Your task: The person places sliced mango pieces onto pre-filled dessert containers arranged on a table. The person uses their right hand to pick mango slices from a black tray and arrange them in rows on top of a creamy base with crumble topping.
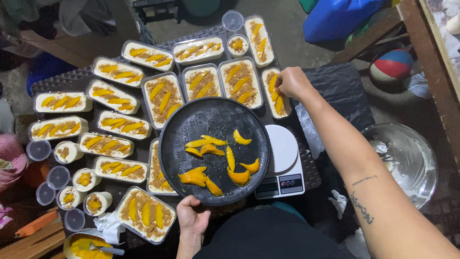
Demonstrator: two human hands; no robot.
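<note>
My left hand (191,217) grips the near rim of a round black tray (211,120) that holds several orange mango slices (218,163). My right hand (292,82) reaches past the tray's far right edge, fingers pinched over a long clear tub (275,93) of crumb-topped cream with mango slices on it. Whether a slice is between the fingers is hidden. Many similar tubs (115,96) topped with mango slices cover the dark woven table (52,81) to the left and behind the tray.
A white kitchen scale (283,163) sits under the tray's right edge. Small round cups (86,180) and loose clear lids (38,149) stand at the left. A steel bowl (407,160) with cream smears is at the right, a striped ball (393,64) beyond it.
</note>
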